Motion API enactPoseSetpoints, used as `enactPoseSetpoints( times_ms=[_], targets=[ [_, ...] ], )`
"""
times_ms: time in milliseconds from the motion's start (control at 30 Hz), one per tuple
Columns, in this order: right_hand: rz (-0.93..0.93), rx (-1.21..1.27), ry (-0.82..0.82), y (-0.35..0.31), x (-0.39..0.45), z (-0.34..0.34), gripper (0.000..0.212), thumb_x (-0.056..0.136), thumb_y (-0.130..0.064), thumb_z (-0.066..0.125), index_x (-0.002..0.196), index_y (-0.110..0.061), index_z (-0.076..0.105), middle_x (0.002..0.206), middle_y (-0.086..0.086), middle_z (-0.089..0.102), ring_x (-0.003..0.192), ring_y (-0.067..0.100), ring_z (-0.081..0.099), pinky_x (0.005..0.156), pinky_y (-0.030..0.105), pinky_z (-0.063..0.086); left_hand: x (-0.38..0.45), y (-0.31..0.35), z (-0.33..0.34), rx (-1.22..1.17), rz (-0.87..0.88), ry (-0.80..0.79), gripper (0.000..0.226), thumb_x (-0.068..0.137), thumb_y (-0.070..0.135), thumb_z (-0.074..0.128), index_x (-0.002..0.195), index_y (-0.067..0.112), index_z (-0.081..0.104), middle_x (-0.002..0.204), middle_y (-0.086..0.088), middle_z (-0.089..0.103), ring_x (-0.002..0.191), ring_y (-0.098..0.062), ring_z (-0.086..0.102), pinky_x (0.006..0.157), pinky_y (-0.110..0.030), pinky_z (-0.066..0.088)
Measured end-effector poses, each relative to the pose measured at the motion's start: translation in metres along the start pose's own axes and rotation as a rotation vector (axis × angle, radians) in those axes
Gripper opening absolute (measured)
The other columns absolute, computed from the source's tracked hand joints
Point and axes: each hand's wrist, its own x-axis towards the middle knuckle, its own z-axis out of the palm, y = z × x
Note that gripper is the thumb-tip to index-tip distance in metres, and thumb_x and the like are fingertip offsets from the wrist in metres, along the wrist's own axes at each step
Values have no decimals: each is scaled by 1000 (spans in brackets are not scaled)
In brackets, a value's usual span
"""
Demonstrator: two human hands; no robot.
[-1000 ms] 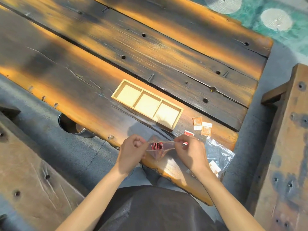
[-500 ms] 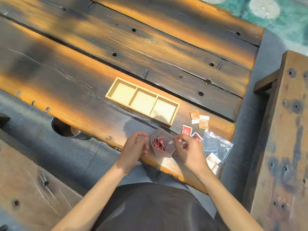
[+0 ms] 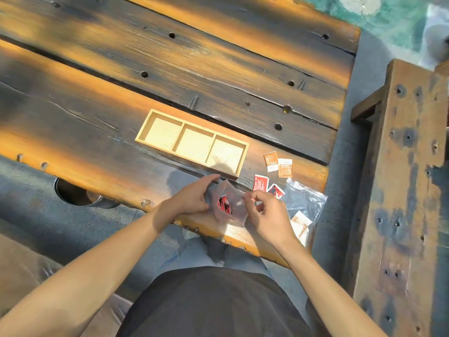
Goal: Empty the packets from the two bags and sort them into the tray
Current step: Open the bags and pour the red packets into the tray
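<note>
A: Any writing readable on the packets?

B: No. Two red packets (image 3: 267, 186) on the table (image 3: 97, 132), right of my hands, have white print, too small to read. Two orange-and-white packets (image 3: 278, 164) just beyond them, same story.

A: Hands?

B: Both on the small clear bag (image 3: 229, 205) at the near edge. Left hand (image 3: 192, 197) holds its left side, fingers stretched along the top, thumb underneath. Right hand (image 3: 264, 211) pinches the right edge btwn thumb & forefinger. Red packets show inside.

A: Other bag?

B: Second bag (image 3: 303, 205) lies flat to the right, w/ pale packets at its near end, overhanging the table edge.

A: Tray?

B: Wooden tray (image 3: 143, 137) just beyond my hands, three compartments, nothing in them.

A: Changes vs. 0.5 s ago?

B: Left hand was curled at the bag's mouth; now its fingers reach over the top. Bag's tilted more upright. Loose packets, tray, second bag haven't moved.
</note>
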Motion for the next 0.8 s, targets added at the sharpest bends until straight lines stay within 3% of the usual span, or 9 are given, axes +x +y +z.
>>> enactPoseSetpoints(
  times_ms=[67, 133, 233, 367, 467, 533, 633, 700, 800],
  targets=[
    [10, 12, -5, -2, -2, 0, 27, 104, -23, 50, 86, -21, 71, 86, -8, 74, 74, 9, 66, 64, 31, 50, 7, -2, 0, 39, 41, -37, 79, 81, 20, 78, 147, 26, 37, 135, 3, 58, 101, -13, 60, 75, -18, 43],
    [39, 67, 3, -4, -5, -1, 32, 106, -22, 46, 87, -18, 71, 81, -4, 73, 73, 13, 66, 67, 31, 50, 9, -3, 3, 48, 62, -60, 62, 82, 25, 79, 134, 27, 47, 114, 6, 64, 96, -16, 62, 72, -22, 47],
    [248, 472, 7, -5, -8, 2, 35, 110, -18, 38, 101, -11, 71, 82, 9, 69, 63, 17, 62, 63, 35, 52, 9, -3, 10, 33, 58, -21, 46, 82, 20, 78, 124, 18, 58, 112, 1, 68, 96, -18, 62, 80, -31, 51],
    [489, 911, -3, 13, -7, 16, 30, 110, -6, 35, 120, -10, 62, 97, 0, 73, 66, 13, 62, 54, 23, 52, 4, -4, 16, -7, 56, 28, 26, 83, 10, 75, 100, 25, 62, 97, 3, 67, 82, -14, 59, 70, -27, 45],
    [549, 754, -55, 42, -5, 37, 42, 100, 13, 42, 129, -10, 60, 113, 7, 71, 78, 22, 64, 50, 18, 51, 0, -6, 18, -23, 36, 55, 34, 84, 4, 70, 90, 33, 53, 83, 14, 59, 73, -6, 58, 61, -18, 42],
    [526, 585, -162, 58, -4, 54, 47, 95, 17, 48, 134, -8, 58, 101, 13, 65, 79, 25, 57, 52, 14, 43, -1, -7, 19, -23, 38, 65, 37, 83, 4, 70, 89, 35, 52, 82, 15, 58, 71, -2, 59, 60, -16, 43],
    [470, 331, -278, 69, 0, 79, 31, 91, -1, 68, 122, -6, 65, 87, 14, 66, 76, 15, 57, 63, 20, 48, -3, -9, 21, -22, 31, 84, 39, 81, 4, 71, 90, 37, 52, 88, 2, 68, 77, -18, 68, 67, -31, 54],
    [430, 269, -289, 70, 3, 91, 25, 85, -13, 79, 108, -16, 68, 91, 7, 72, 80, 12, 64, 77, 32, 57, -6, -11, 23, -34, 34, 97, 35, 81, 4, 72, 93, 32, 56, 89, 2, 67, 78, -19, 68, 70, -33, 55],
    [406, 257, -267, 59, 9, 99, 24, 84, -19, 83, 100, -29, 68, 91, -4, 74, 83, 10, 68, 82, 30, 55, -10, -13, 27, -53, 39, 119, 35, 80, 8, 75, 95, 33, 56, 85, 13, 60, 80, -13, 61, 70, -29, 49]
  ],
)
